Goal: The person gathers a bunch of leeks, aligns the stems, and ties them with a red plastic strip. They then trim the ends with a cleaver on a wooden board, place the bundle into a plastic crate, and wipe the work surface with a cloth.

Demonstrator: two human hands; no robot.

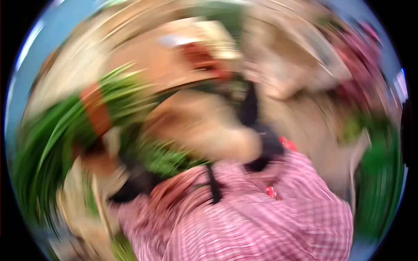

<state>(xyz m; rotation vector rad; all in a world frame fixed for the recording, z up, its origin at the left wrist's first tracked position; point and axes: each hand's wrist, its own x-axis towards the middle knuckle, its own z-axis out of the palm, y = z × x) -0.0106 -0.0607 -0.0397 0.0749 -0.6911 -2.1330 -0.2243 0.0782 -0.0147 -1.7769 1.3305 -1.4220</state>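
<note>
Motion blur smears most of the view. On the left, my left hand, below a dark cuff, is closed at the underside of a large bundle of long green stalks. A broad orange-brown band crosses the bundle just above this hand. My right hand reaches leftward from its black cuff across the middle, toward the bundle. Its fingers are too smeared to make out, and so is anything in them. Loose green leaves lie below it, close to my checked pink clothing.
An orange-brown flat surface lies ahead, bearing red-brown strips and a pale block. Beyond my right hand lies a crumpled beige sack. More greenery is at far right, below blurred pink fabric.
</note>
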